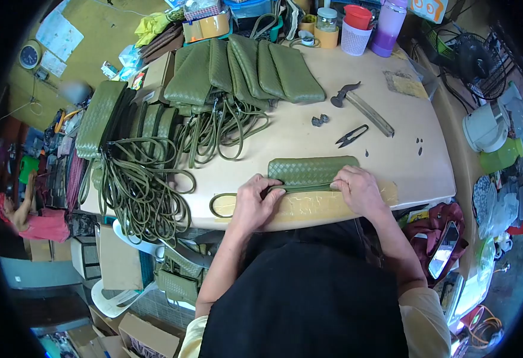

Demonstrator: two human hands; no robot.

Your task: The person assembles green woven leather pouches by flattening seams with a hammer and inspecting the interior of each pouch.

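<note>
A green woven pouch (314, 170) lies flat near the table's front edge. My left hand (254, 201) pinches its near left corner, where a green strap loop (215, 206) sticks out to the left. At the near right corner my right hand (358, 190) grips the same edge, fingers closed. Under the pouch and hands runs a strip of yellowish tape (315, 206). Small black-handled snips (352, 136) rest beyond the pouch, with a hammer (363, 107) farther back and small dark pieces (320, 120) beside them.
Several green pouches (297, 71) lie at the back, and more are stacked at the left with tangled straps (148, 185). A purple bottle (388, 27) and a white cup (355, 37) stand at the back edge. Another person (40, 224) is at far left.
</note>
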